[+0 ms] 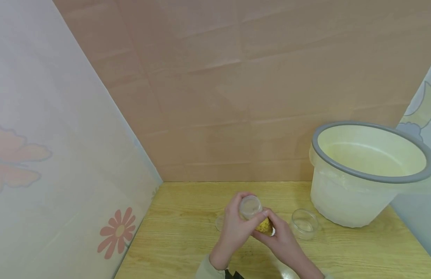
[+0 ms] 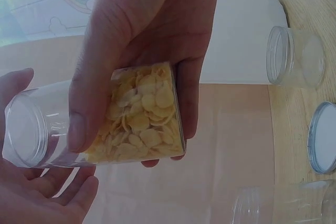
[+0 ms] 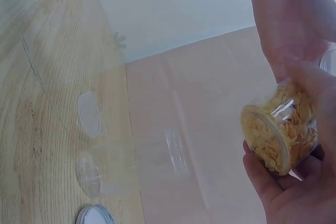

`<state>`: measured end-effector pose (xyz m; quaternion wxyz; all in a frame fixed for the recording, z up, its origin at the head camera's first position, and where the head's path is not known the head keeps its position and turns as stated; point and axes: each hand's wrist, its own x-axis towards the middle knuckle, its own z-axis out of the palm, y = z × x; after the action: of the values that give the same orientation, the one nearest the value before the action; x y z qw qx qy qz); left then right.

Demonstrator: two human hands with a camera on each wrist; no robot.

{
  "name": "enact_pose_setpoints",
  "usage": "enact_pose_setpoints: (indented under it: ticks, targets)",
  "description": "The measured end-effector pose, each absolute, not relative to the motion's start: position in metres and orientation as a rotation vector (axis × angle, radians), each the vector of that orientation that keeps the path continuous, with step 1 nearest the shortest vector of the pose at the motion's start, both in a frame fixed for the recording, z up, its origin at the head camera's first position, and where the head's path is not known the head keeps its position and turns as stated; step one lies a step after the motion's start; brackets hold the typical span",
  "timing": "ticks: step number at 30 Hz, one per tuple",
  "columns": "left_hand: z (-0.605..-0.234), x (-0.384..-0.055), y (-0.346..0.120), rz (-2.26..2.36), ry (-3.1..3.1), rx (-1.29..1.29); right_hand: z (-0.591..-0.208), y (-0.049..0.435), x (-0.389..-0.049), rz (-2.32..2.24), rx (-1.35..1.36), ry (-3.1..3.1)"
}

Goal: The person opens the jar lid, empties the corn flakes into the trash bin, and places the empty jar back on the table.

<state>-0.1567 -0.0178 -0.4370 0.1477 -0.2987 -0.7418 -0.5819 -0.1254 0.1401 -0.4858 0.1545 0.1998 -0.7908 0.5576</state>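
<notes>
A clear cylindrical jar (image 2: pixel 139 116) of yellow flakes is held up over the table and tilted. The flakes fill its base end, while the upper part looks clear. My right hand (image 1: pixel 279 236) grips it round the flake-filled part, thumb along the wall. My left hand (image 1: pixel 232 224) holds the clear upper end (image 1: pixel 250 206); its fingers curl round there in the head view. In the right wrist view the round base of the jar, packed with flakes (image 3: pixel 268 142), faces the camera. Part of the wall is hidden behind fingers.
A clear round container (image 1: pixel 304 224) stands on the wooden table (image 1: pixel 187 201), right of my hands. A large cream tub (image 1: pixel 355 201) with a grey rim is at the right back. A silver-rimmed lid (image 2: pixel 323 137) and another clear jar (image 3: pixel 107 177) are also on the table.
</notes>
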Motion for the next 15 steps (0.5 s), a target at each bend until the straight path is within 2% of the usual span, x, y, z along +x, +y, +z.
enact_pose_setpoints:
  ticks: [15]
  targets:
    - [-0.4370, -0.1547, -0.0222, -1.551, -2.189, -0.863, -0.4851, 0.1454, -0.1278, 1.596, 0.538, -2.233]
